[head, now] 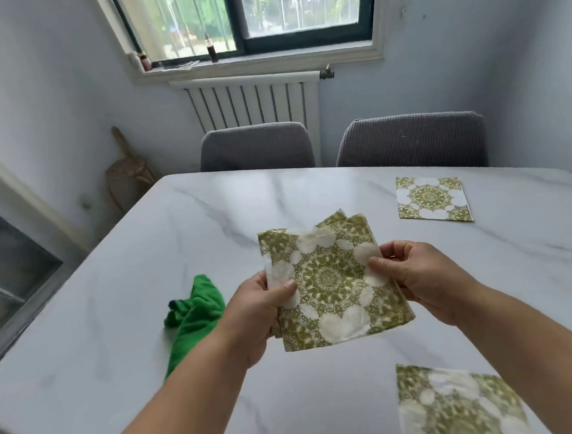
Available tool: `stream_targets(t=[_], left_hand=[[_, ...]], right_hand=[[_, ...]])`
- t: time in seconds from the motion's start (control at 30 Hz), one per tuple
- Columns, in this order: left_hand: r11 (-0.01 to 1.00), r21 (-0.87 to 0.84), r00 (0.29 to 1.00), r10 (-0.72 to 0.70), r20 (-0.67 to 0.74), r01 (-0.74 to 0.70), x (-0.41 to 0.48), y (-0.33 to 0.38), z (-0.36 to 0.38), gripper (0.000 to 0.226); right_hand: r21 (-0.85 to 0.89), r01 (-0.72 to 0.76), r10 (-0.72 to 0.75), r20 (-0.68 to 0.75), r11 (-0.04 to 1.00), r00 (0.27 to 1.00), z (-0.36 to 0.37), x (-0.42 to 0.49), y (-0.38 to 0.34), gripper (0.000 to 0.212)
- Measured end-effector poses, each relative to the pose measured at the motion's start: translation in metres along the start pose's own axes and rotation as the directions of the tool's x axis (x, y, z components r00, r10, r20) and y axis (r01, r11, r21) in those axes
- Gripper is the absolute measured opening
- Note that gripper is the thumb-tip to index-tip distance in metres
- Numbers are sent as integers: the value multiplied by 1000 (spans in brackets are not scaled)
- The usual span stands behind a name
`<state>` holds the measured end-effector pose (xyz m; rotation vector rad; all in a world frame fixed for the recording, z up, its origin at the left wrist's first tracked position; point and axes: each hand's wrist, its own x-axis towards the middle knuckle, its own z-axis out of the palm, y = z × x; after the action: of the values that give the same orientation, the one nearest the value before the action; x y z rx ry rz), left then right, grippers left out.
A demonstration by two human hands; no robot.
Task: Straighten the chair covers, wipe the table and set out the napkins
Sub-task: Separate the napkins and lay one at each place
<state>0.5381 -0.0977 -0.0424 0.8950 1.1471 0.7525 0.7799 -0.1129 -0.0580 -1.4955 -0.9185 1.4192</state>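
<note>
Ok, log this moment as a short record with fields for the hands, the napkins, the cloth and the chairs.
held napkins: green-patterned, several layers, lifted above the table
left hand: grips their left edge
right hand: pinches their right edge
far napkin: flat on the table, far right
near napkin: flat, near right
cloth: green, crumpled on the table left of the hands
seating: left chair and right chair, grey covers, far side
</note>
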Motion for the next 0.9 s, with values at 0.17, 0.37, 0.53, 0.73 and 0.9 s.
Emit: stream_targets(t=[0.17,0.37,0.53,0.73,0.9], left_hand=[[1000,4,999,2,47,-2,-20,7,-78,14],[1000,14,999,22,27,-23,-59,19,-202,22],[999,22,999,35,-36,-35,-73,32,-258,18],[982,-118,952,107,-288,-146,-85,25,-302,11],[962,-183,881,99,-463,-204,-73,20,-359,11]], right_hand=[[3,48,-48,-72,999,996,81,-23,-11,15],[88,4,2,-71,996,997,216,-40,1,15],[120,18,-10,-71,993,997,274,-43,-8,17],[-15,-74,71,-131,997,989,298,-28,19,27],[-409,-177,106,-189,895,976,339,3,66,64]])
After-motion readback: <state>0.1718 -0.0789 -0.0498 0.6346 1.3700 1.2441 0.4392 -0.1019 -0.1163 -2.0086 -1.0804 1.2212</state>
